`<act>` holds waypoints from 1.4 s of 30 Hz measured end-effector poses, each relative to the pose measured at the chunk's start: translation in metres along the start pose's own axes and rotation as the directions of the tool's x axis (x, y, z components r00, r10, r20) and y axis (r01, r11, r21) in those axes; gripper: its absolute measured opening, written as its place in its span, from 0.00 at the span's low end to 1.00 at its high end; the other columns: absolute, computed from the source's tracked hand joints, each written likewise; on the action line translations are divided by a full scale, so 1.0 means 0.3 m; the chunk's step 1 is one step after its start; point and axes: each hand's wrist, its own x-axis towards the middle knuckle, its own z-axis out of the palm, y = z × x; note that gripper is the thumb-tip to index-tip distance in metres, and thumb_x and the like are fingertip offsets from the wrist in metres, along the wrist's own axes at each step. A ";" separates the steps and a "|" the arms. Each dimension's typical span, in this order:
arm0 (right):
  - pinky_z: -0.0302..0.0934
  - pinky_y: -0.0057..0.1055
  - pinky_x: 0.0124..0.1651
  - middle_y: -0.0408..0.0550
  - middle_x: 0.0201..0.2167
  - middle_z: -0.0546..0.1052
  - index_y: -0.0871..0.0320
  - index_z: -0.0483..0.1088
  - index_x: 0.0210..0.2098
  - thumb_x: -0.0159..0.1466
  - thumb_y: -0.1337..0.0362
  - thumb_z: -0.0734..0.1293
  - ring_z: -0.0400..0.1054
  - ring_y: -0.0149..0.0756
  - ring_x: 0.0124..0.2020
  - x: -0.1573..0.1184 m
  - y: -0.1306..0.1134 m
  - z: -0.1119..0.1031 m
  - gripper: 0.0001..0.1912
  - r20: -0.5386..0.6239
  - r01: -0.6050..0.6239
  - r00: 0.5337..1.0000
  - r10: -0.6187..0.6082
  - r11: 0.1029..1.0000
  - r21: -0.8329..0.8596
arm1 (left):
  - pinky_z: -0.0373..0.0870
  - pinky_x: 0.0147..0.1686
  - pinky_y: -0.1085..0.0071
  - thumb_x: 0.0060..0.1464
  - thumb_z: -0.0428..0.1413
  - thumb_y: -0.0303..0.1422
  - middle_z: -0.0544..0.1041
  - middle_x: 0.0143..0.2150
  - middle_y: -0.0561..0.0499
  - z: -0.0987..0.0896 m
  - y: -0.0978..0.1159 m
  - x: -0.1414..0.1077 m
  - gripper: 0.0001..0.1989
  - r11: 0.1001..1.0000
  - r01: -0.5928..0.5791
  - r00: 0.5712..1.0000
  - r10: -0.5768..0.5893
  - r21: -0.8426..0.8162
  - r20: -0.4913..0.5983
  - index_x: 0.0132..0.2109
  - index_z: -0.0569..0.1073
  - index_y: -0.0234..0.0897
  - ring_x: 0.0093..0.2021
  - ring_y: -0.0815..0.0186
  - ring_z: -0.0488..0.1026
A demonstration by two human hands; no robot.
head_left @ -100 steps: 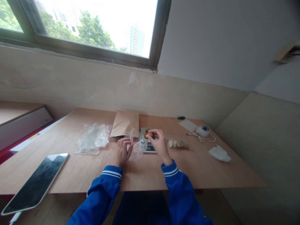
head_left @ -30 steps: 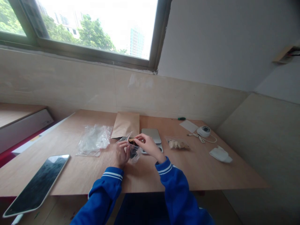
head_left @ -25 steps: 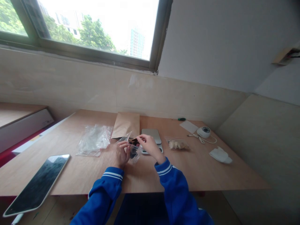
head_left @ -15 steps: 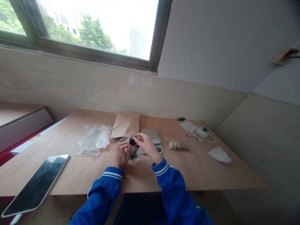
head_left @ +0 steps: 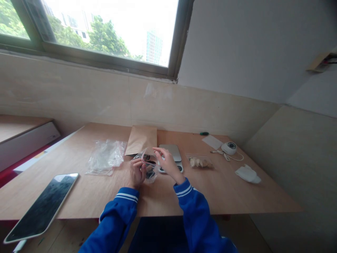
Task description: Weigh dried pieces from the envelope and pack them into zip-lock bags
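My left hand (head_left: 137, 173) is closed on the edge of a clear zip bag (head_left: 151, 177), whose mouth gapes toward the right. Dark pieces (head_left: 150, 173) lie inside it, too blurred to name. At the right side of that mouth is my right hand (head_left: 167, 162), its fingers apart and no piece showing between them. Whether its thumb touches the bag's rim I cannot tell. Just behind the bag lies a brown paper envelope (head_left: 142, 138), dark things showing at its near edge. A kitchen scale (head_left: 170, 151) is partly covered by my right hand.
Clear plastic bags (head_left: 106, 158) lie to the left, near a tablet (head_left: 42, 207) jutting over the front edge. To the right are a bag of pale pieces (head_left: 198, 162), a white dome camera (head_left: 229, 148) with cable, a white packet (head_left: 248, 174), a paper sheet (head_left: 212, 142) and a green-handled tool (head_left: 204, 133).
A dark piece that my right hand held at the bag's mouth is out of its fingers. The right hand has drawn slightly right and its fingers have spread. My left hand has stayed put.
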 end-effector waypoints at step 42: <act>0.64 0.32 0.35 0.47 0.27 0.78 0.56 0.63 0.26 0.58 0.45 0.65 0.71 0.37 0.30 -0.155 0.160 -0.068 0.21 -0.114 -0.188 0.962 0.247 0.907 0.376 | 0.68 0.24 0.73 0.58 0.49 0.38 0.69 0.28 0.54 -0.007 0.063 0.068 0.06 0.917 0.380 0.891 -0.330 -0.116 0.310 0.37 0.62 0.41 0.26 0.69 0.69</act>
